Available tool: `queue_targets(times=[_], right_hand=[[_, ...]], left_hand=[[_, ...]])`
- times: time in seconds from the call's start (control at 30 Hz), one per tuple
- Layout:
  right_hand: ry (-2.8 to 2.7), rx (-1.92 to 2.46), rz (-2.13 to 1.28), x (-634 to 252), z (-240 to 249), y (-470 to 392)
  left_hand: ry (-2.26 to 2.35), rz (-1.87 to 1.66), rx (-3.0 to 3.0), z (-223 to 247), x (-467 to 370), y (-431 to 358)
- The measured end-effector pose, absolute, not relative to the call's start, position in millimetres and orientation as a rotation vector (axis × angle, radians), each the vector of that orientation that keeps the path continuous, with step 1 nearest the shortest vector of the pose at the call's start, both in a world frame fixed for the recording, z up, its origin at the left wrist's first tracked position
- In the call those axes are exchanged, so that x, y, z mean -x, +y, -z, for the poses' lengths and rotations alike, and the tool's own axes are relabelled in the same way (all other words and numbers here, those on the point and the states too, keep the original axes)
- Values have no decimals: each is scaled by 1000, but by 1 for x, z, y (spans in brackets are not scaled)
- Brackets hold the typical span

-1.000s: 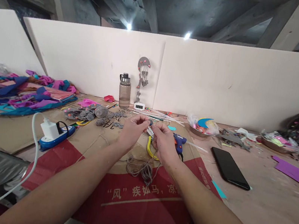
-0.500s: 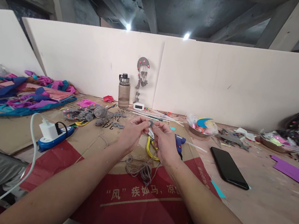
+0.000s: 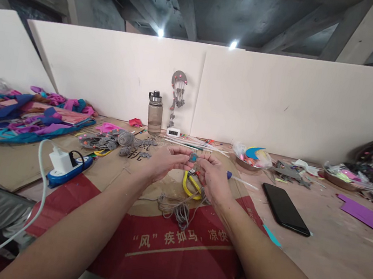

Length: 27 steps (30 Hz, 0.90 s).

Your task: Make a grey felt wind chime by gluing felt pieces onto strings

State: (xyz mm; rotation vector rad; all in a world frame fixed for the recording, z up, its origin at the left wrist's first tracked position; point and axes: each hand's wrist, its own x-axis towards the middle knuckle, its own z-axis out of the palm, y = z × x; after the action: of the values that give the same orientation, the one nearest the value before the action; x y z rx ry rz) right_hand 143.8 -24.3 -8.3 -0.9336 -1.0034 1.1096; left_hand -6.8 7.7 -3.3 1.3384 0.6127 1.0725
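Observation:
A small teal piece (image 3: pixel 193 158), its exact kind too small to make out, is held up over the cardboard. The fingertips of my left hand (image 3: pixel 168 161) pinch it from one side. My right hand (image 3: pixel 215 178) is closed at its other side, thumb and fingers pressed together on it. Just below are yellow-handled scissors (image 3: pixel 186 185), partly covered by my right hand. A loose tangle of grey yarn (image 3: pixel 178 211) lies nearer to me, with strands running up by my right hand. The blue glue gun (image 3: pixel 229 175) is mostly hidden behind that hand.
Red-and-brown cardboard (image 3: pixel 166 268) covers the table's front. To the left are a blue power strip (image 3: pixel 69 173), grey yarn balls (image 3: pixel 126 139) and coloured felt scraps (image 3: pixel 44 121). A bottle (image 3: pixel 155 115) stands behind; a phone (image 3: pixel 285 209) lies right, near a filled bowl (image 3: pixel 250 161).
The piece between my fingers has turned and now shows its teal face. My right hand has shifted slightly right and covers more of the glue gun; a yarn strand on the left has moved.

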Motion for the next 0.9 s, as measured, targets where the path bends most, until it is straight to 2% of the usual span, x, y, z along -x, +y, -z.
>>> queue_targets(times=[0.27,0.53,0.67,0.9], right_hand=[[-1227,983,-960,-144,18,-19],[-1271,1019,-954,-152,19,-18],[-1319,1081,-932,-156,19,-17],[-1503,1136,-743,-155,13,-24]], left_hand=[[740,-1131,-1487,3,4,5],[652,-934,-1359,3,15,13],[639,-841,-1467,-2,22,11],[875,-995,-1880,0,13,5]])
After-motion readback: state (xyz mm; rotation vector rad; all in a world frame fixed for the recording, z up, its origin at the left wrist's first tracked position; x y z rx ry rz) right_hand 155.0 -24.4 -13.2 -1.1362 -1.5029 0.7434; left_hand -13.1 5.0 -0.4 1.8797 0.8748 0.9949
